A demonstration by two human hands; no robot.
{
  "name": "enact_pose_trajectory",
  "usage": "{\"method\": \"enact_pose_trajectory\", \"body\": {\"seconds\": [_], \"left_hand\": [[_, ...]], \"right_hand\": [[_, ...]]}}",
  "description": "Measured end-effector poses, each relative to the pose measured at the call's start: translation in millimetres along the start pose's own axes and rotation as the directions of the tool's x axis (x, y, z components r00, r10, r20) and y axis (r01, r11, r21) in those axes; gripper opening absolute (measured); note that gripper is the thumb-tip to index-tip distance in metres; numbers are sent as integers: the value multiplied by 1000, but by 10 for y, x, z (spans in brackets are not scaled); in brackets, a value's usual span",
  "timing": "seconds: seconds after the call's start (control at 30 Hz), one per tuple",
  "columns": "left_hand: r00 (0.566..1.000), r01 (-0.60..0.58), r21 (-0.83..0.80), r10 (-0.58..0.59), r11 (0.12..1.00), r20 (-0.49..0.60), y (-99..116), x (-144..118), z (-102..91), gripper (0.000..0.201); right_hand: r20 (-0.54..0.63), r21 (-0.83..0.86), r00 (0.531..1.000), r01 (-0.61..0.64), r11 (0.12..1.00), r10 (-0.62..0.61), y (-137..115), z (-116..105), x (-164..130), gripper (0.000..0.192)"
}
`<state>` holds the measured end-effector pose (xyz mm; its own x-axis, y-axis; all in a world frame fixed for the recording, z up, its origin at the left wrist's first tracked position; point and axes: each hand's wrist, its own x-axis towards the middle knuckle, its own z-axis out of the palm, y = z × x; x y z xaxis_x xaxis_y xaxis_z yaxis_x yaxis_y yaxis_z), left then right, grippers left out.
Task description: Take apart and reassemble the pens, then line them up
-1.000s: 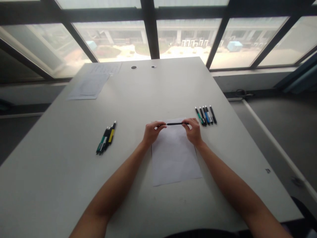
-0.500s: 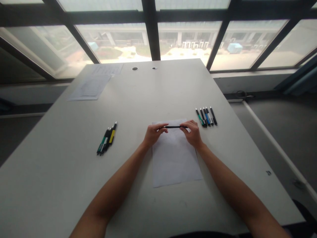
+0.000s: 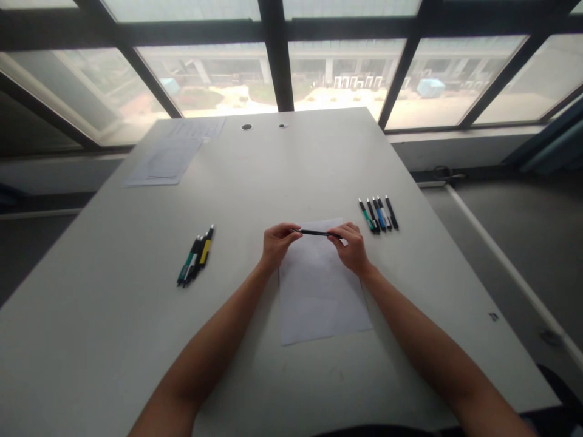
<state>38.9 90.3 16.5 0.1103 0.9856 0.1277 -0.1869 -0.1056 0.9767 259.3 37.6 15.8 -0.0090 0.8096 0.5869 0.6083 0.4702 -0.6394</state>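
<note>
Above the far end of a blank white sheet of paper [image 3: 321, 285], in the head view, the left hand [image 3: 274, 244] and right hand [image 3: 352, 247] share one slim black pen [image 3: 316, 232], each grip pinched shut on an end between thumb and fingertips, so the barrel hangs level and slightly slanted, clear of the sheet, probably so both ends can be worked at once. The sheet lies flat on the pale grey worktop [image 3: 291, 164] directly under the grips, handy for writing. Just beyond the right grip lies a neat row of five pens [image 3: 378, 214], side by side; well out from the left grip sits a tight bundle of green, black and yellow pens [image 3: 196, 257], the two groups kept apart. Far beyond the left grip rest printed papers [image 3: 170, 156].
</note>
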Motion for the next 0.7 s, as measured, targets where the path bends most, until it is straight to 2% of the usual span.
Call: {"method": "enact_pose_trajectory", "body": {"seconds": [0.2,0.5,0.7], "left_hand": [[996,-74,-115,79,991,38,-13,5,5,28],[998,52,-165,-44,985,53,-32,-10,35,23],[998,12,-146,-2,989,63,-26,-11,29,22]], "right_hand": [[-47,26,999,-2,1000,4,-1,8,-4,7],[-46,25,999,13,1000,-12,-29,7,-8,7],[-18,-2,999,42,999,-42,-67,20,-13,6]]}}
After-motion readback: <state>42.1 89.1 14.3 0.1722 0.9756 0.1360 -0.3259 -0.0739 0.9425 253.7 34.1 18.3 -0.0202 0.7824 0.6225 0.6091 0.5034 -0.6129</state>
